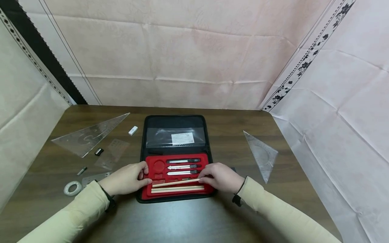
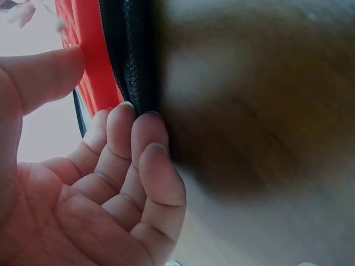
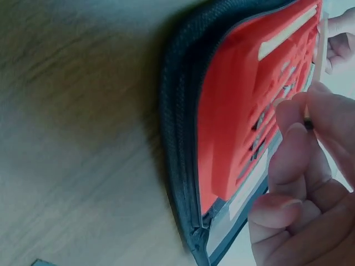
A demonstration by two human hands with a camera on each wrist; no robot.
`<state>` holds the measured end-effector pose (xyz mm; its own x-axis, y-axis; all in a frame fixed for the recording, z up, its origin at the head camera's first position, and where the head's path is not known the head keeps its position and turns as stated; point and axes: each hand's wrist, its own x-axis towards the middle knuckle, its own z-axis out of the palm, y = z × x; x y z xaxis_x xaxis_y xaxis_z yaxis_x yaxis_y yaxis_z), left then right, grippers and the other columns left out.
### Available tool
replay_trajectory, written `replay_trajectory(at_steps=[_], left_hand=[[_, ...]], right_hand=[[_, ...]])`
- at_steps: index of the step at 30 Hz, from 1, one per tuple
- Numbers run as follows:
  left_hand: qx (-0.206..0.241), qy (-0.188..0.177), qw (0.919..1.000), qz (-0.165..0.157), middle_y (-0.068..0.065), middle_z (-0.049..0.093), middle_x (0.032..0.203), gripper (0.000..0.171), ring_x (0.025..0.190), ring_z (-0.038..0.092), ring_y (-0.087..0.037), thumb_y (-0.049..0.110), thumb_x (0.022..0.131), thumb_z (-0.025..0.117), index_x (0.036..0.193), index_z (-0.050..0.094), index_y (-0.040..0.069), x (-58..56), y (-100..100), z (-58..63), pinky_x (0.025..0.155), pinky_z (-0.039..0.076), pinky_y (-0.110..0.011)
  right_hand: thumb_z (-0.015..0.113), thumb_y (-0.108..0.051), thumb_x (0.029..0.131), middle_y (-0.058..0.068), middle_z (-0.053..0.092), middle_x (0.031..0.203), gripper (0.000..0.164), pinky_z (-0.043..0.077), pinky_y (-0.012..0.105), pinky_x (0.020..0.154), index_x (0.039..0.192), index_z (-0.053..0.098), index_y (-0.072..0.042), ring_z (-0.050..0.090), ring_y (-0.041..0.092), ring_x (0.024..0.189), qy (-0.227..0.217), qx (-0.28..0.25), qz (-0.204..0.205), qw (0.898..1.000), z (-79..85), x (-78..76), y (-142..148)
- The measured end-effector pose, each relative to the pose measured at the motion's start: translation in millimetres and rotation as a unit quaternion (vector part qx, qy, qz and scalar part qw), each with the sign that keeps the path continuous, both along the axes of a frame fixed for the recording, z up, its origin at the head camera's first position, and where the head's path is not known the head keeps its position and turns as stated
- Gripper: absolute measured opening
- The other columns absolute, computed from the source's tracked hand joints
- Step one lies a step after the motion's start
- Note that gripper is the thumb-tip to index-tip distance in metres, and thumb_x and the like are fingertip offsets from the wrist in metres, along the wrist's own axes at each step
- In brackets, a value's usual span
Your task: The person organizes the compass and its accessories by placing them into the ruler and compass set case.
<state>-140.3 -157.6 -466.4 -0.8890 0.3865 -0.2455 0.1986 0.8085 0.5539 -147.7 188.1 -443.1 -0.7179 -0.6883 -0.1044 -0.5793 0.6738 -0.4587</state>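
Observation:
A black zip case (image 1: 174,120) lies unfolded on the table, with a red moulded tray (image 1: 158,158) in its near half. My left hand (image 1: 130,177) grips the case's left edge; in the left wrist view its thumb (image 2: 55,75) presses the red tray and its fingertips touch the black zip edge. Between thumb and fingers, my right hand (image 1: 221,177) pinches a plain wooden pencil (image 1: 174,183), slanted over the tray. The pencil's dark end shows by the fingertips in the right wrist view. Other pencils (image 1: 177,190) lie in the front slot. Compasses (image 1: 182,166) sit in slots behind.
Left of the case are a large clear set square (image 1: 88,136), a white eraser (image 1: 132,130), a black sharpener-like piece (image 1: 99,152), a clear stencil (image 1: 113,152), a small grey tube (image 1: 82,170) and a tape roll (image 1: 72,188). A smaller set square (image 1: 262,156) lies right.

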Motion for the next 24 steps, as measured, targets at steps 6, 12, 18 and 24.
replay_trajectory(at_steps=[6,12,18,24], left_hand=[[-0.011,-0.014,0.9998,0.006,0.000,0.051,0.068,0.032,0.060,0.049,-0.015,0.031,0.082,0.078,0.090,0.051,0.015,-0.5,1.4,0.5,0.055,0.039,-0.031],[-0.009,-0.012,0.9999,0.005,0.000,0.051,0.067,0.031,0.060,0.049,-0.015,0.030,0.082,0.077,0.088,0.051,0.015,-1.2,2.0,0.6,0.054,0.039,-0.031],[-0.001,-0.021,0.9998,0.006,0.000,0.052,0.067,0.031,0.060,0.049,-0.015,0.030,0.083,0.077,0.087,0.051,0.015,-1.4,1.6,-0.8,0.055,0.039,-0.031],[0.001,-0.016,0.9999,0.007,0.000,0.051,0.067,0.031,0.060,0.049,-0.015,0.030,0.082,0.077,0.087,0.051,0.015,-1.3,1.5,0.6,0.055,0.039,-0.031]], right_hand=[[0.072,-0.030,0.089,-0.013,0.067,0.094,0.018,0.051,0.026,0.079,0.104,0.075,-0.022,0.057,0.002,0.080,-0.002,0.007,0.000,1.000,-0.3,0.5,-0.4],[0.074,-0.032,0.086,-0.015,0.067,0.088,0.016,0.051,0.025,0.076,0.098,0.076,-0.022,0.057,0.001,0.077,-0.021,0.009,-0.018,1.000,-5.7,2.1,-7.7],[0.077,-0.029,0.084,-0.018,0.065,0.079,0.007,0.050,0.021,0.070,0.083,0.072,-0.024,0.057,0.003,0.072,-0.053,-0.013,-0.069,0.996,-8.3,3.1,-12.7],[0.075,-0.023,0.086,-0.015,0.063,0.083,0.005,0.050,0.023,0.071,0.087,0.070,-0.023,0.055,0.006,0.075,-0.051,-0.014,-0.060,0.997,-3.7,1.9,-10.3]])
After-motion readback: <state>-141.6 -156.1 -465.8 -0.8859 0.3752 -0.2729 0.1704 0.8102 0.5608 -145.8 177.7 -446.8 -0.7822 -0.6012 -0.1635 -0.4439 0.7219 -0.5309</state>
